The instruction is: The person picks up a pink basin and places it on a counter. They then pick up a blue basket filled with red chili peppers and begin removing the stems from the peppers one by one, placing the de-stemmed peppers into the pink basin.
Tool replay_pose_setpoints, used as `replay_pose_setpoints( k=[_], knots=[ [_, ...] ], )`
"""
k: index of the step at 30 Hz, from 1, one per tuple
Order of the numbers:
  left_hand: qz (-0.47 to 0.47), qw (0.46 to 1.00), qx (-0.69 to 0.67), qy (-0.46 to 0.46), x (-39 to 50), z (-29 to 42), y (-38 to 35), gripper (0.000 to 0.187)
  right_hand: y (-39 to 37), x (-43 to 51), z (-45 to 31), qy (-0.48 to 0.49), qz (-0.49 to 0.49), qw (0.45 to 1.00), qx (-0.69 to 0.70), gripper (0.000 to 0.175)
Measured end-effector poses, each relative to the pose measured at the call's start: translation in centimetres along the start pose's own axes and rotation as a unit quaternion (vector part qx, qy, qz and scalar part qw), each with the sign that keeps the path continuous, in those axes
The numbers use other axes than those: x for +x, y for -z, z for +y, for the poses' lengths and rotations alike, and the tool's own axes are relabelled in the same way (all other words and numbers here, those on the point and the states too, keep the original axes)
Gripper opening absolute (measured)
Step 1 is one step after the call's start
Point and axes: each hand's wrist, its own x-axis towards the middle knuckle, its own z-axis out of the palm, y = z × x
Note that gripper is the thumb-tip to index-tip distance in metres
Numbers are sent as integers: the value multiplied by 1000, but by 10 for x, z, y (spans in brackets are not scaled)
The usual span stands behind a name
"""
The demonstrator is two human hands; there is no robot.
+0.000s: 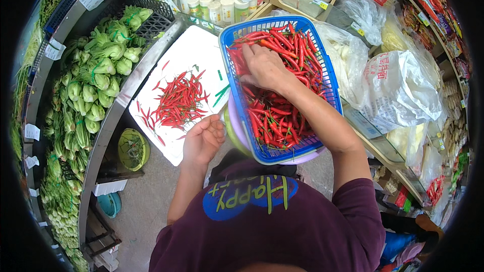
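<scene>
Before me a blue plastic basket (236, 94) holds many long red chili peppers (274, 128). My right hand (264, 66) reaches into its far left part, fingers down among the peppers; the fingertips are hidden, so a grip cannot be made out. To the left lies a white foam tray or lid (200, 49) with a loose pile of smaller red chilies (181, 100) on it. My left hand (204, 138) hovers over the tray's near right edge, palm up and fingers curled. Whether something thin is pinched in it is unclear.
Purple (235, 122) and green basins sit under the basket. Bundled leafy greens (102, 71) fill the left shelf, behind a metal edge (109, 121). Bagged noodles (401, 87) line the right shelf. A yellow-green basket (133, 149) with scraps stands low left. Plastic bag rolls (215, 7) stand ahead.
</scene>
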Motion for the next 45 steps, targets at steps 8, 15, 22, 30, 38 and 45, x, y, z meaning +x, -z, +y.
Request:
replay_pose_setpoints(
  k=[8, 15, 22, 30, 38, 45],
  knots=[
    [-64, 997, 17, 28, 7, 3, -22, 23, -1, -1, 2, -8, -3, 1000, -2, 47],
    [-140, 987, 48, 60, 27, 25, -37, 25, 30, -31, -16, -114, -17, 993, 4, 20],
    [-185, 974, 112, 65, 36, 29, -62, 34, 60, -82, -20, -313, 64, 854, 410, 21],
    [-211, 954, 191, 90, 43, 17, -81, 34, 65, -120, -47, -266, 102, 672, 684, 28],
    [-228, 951, 201, 53, 44, 13, -78, 26, 49, -106, -75, -191, 29, 702, 685, 15],
    [-201, 965, 150, 82, 49, 20, -76, 24, 45, -99, -76, -208, -51, 867, 449, 10]
  ],
)
